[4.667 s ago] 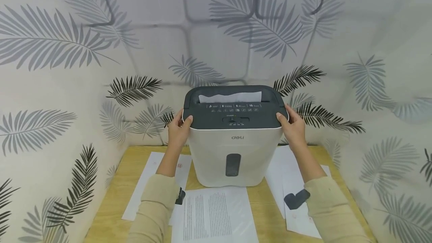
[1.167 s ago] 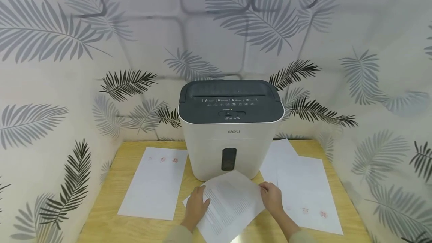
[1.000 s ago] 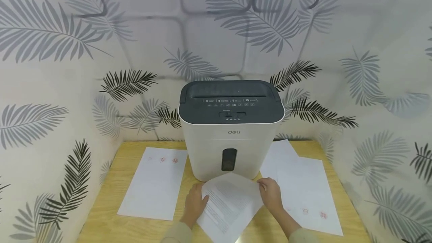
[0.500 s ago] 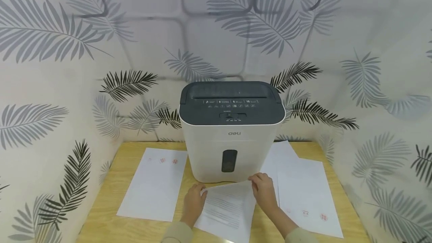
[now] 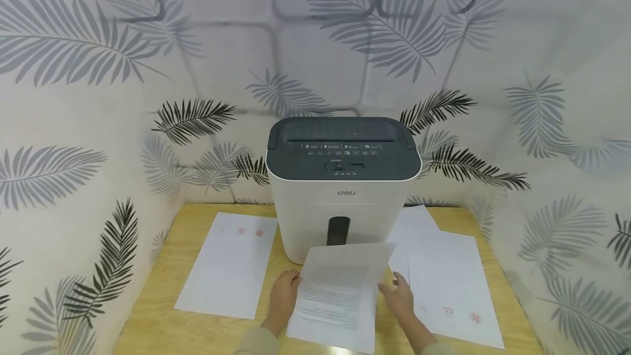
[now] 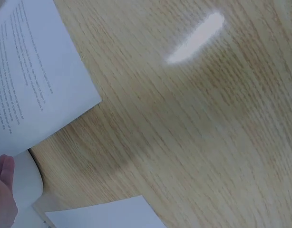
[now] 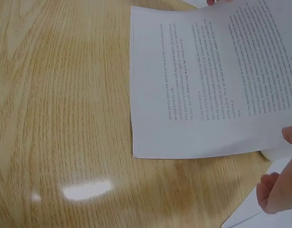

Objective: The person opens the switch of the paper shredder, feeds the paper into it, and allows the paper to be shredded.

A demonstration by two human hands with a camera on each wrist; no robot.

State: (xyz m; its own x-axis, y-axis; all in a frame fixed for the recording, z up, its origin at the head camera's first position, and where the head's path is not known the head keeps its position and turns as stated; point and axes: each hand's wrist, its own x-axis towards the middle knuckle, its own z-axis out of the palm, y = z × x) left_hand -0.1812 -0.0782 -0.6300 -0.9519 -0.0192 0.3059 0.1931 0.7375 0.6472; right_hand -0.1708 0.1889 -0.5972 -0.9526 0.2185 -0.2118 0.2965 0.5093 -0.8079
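Here, a printed sheet (image 5: 337,295) is held by its side edges in the left hand (image 5: 283,299) and right hand (image 5: 400,301), lifted before the shredder (image 5: 343,190) but not yet fed into its empty slot (image 5: 341,139).

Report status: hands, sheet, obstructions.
Left hand and right hand hold white printed paper sheet by its side edges. Sheet lifted before white, grey-topped shredder. Feed slot unobstructed.

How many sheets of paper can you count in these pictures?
4, maybe more hidden: the printed sheet held by both hands, one sheet left of the shredder, and two overlapping on its right, front and behind.
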